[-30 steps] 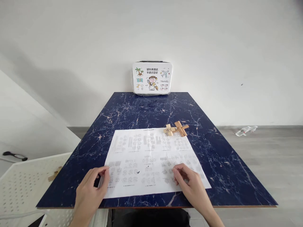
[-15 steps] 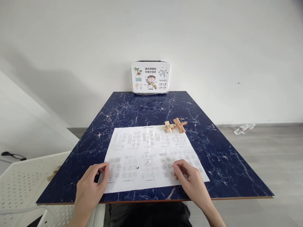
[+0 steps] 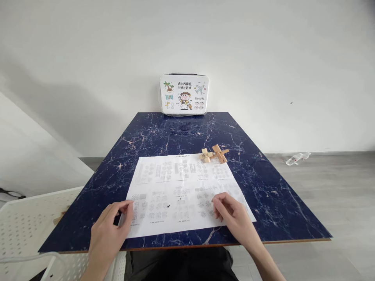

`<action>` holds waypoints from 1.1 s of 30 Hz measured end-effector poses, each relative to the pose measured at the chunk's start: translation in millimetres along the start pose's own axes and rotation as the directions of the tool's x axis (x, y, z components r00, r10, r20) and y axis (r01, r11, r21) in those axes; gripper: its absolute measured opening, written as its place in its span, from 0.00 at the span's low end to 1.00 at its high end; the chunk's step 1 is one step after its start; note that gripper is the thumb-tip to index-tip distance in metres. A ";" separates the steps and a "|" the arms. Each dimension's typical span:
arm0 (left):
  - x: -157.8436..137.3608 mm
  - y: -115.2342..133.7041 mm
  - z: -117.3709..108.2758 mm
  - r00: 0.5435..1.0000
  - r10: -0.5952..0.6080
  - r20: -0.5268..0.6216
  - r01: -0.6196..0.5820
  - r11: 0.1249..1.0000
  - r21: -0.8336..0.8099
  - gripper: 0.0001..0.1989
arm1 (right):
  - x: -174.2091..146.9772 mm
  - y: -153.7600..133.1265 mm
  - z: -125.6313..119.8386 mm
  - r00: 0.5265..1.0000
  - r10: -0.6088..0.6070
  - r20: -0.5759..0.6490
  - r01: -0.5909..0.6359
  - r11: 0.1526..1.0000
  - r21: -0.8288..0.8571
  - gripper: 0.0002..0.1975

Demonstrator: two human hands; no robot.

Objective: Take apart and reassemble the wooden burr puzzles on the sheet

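Note:
A white instruction sheet (image 3: 175, 187) printed with grey diagrams lies flat on the dark blue marbled table (image 3: 181, 136). At the sheet's left edge is my left hand (image 3: 109, 224), its thumb and forefinger tips together over the paper and nothing visible between them. Over the lower right part of the sheet is my right hand (image 3: 233, 214), fingers curled in toward the thumb, with no object showing in it. Beyond that hand, at the sheet's top right corner, interlocking wooden puzzle pieces (image 3: 218, 154) lie joined in cross shapes.
A white case (image 3: 184, 95) with cartoon prints stands at the table's far edge against the wall. Left of the table is a white perforated surface (image 3: 26, 218) with a cable (image 3: 29, 257) across it. A clear plastic bottle (image 3: 297, 159) lies on the floor at right.
The whole view has shifted slightly, so everything appears a little further left. Both hands keep nearly the same pose, and the sheet and puzzle pieces stay where they were.

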State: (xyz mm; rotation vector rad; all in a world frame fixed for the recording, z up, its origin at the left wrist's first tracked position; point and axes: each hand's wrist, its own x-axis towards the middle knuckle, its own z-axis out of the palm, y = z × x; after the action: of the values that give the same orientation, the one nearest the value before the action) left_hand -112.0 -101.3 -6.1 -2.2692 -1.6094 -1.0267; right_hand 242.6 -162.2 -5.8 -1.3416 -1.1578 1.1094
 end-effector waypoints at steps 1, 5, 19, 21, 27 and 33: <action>0.0 0.0 -0.4 1.000 0.003 0.003 -0.003 1.000 -0.002 0.08 | 4.3 -1.4 -2.1 0.999 0.033 0.017 -0.035 0.993 0.117 0.20; 0.1 1.0 -1.6 1.000 0.013 0.005 -0.013 1.000 -0.008 0.08 | 37.9 -9.8 -15.1 0.964 0.247 0.104 -0.252 0.709 0.659 0.11; -1.5 1.4 -1.9 0.999 0.024 0.022 -0.023 0.999 -0.042 0.08 | 165.3 -6.2 -34.2 0.986 0.120 0.111 -0.163 0.659 0.734 0.13; -3.3 -1.9 -1.8 0.999 0.018 0.037 -0.016 0.999 -0.049 0.08 | 161.9 -0.6 -30.2 0.997 0.060 0.049 -0.078 0.722 0.687 0.14; 14.1 19.9 -4.4 0.995 0.050 0.089 -0.042 0.995 -0.094 0.09 | 138.6 3.3 -12.9 0.985 -0.137 0.103 0.076 0.889 0.452 0.16; 82.9 85.2 21.3 0.921 0.188 0.342 -0.005 0.882 -0.471 0.30 | 127.8 -0.4 3.1 0.910 -0.158 0.384 0.056 0.963 0.263 0.18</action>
State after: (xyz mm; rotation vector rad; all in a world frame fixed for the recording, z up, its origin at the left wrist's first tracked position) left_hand -12.7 -61.3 49.7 -2.9992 -1.4665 -1.0894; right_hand 254.8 -35.1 -9.3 -0.8665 -1.3182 1.4392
